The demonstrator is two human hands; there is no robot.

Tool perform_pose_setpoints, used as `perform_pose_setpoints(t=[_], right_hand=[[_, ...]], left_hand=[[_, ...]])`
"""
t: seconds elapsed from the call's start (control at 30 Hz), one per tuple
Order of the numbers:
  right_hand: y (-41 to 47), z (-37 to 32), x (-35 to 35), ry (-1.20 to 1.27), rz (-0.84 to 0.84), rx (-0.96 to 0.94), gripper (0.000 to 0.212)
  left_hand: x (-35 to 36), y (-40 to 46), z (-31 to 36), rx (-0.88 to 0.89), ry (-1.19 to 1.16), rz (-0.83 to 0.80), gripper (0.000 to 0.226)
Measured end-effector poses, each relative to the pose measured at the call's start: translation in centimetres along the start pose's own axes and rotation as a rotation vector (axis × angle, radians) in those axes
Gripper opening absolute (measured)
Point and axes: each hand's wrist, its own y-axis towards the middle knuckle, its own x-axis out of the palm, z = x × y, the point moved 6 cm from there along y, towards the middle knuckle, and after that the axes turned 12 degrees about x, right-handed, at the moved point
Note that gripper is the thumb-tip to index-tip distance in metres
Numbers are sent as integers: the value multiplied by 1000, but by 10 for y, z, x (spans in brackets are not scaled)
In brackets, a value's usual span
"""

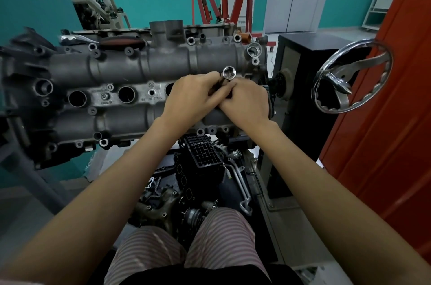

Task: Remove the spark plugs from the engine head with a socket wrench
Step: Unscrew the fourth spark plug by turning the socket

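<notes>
Engine head: the grey cast engine head lies across the middle of the view, mounted on a stand, its row of round plug wells facing up.
Plug wells: two open wells show left of the hands; a third is half hidden under the left hand.
Socket: a chrome socket points its open end up and toward the camera, just above both hands (its shaft runs down between them; the rest of the tool is hidden).
Left hand: left hand has its fingers curled round the shaft below the socket.
Right hand: right hand touches the left, fingers folded in on the same shaft.
Handwheel: a chrome handwheel stands at the right beside a red panel.
Below: loose engine parts lie under the head.
</notes>
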Motion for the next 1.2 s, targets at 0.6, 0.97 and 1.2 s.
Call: perform_pose_setpoints(t=[0.6, 0.97, 1.2], right_hand=[[-1, -2, 0, -34, -6, -23, 16], [1, 0, 3, -77, -14, -17, 22], [-3, -4, -3, -26, -12, -49, 29]], left_hand=[[-4, -1, 0, -62, -49, 33, 57], [-1, -2, -4, -91, 38, 28, 45], [-3, -1, 3, -29, 12, 17, 42]])
